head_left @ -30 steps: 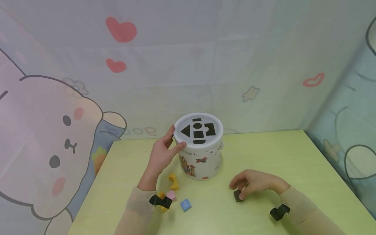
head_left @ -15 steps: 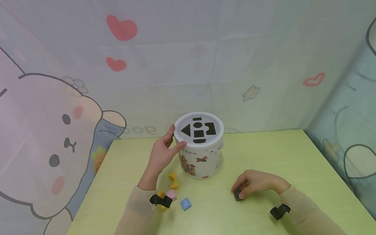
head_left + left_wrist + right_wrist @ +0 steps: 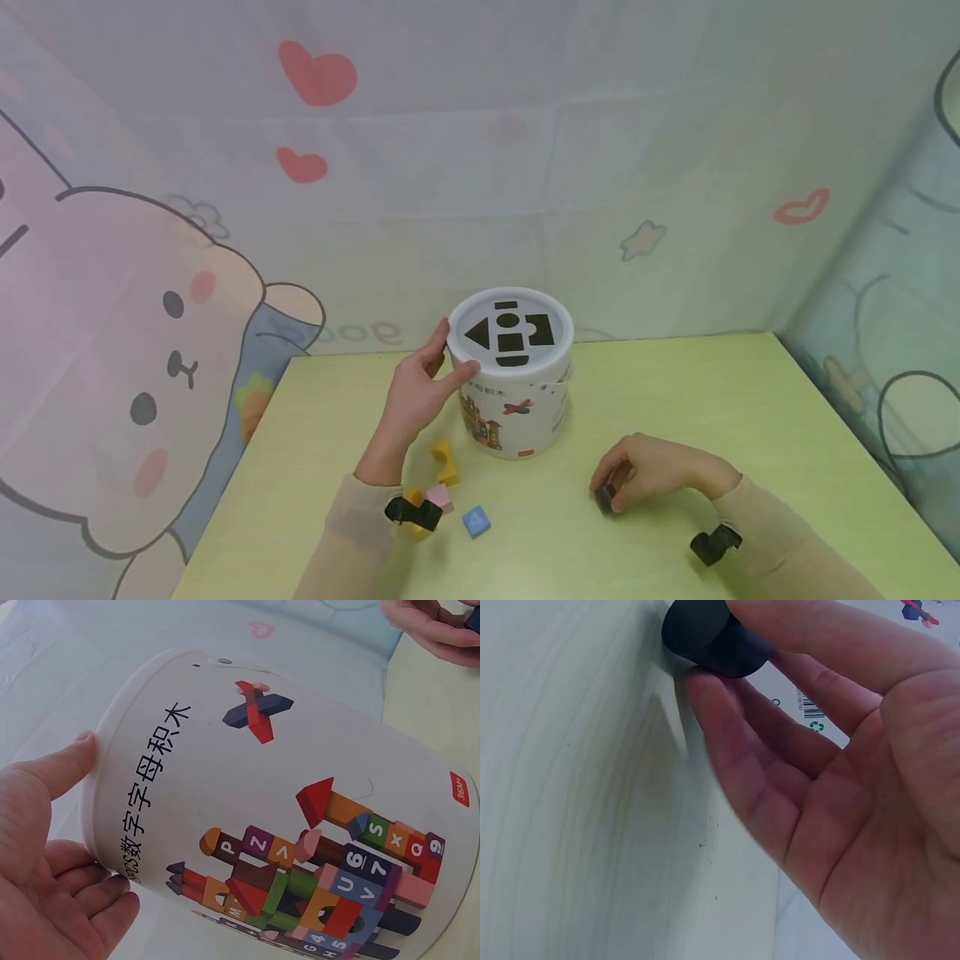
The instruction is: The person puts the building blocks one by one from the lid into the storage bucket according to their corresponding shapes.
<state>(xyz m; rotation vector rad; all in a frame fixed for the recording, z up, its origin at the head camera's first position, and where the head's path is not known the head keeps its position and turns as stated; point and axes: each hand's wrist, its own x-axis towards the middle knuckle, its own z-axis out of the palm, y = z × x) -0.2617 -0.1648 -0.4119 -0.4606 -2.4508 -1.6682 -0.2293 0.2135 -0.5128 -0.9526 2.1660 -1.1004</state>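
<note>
A white lidded block bucket (image 3: 517,417) stands upright on the table, with dark shape-sorter holes in its lid (image 3: 540,367). My left hand (image 3: 416,392) holds it at the lid's left side, thumb in front and fingers behind; the left wrist view shows the thumb on the rim and printed toy blocks on the wall. Right of the bucket, my right hand (image 3: 648,467) pinches a small dark cylinder block (image 3: 705,634) between thumb and fingers, low over the table. The fingers partly cover that block.
Near my left wrist lie a yellow arch block (image 3: 446,463), a pink block (image 3: 438,497), a blue block (image 3: 476,522) marked 4, and a yellow block (image 3: 420,532) partly hidden by the wrist strap. A printed cloth (image 3: 487,200) hangs behind the table (image 3: 675,375).
My right fingers have closed in around the dark cylinder block, and the block has turned slightly between them. My left hand stays on the bucket. The head view has shifted a little.
</note>
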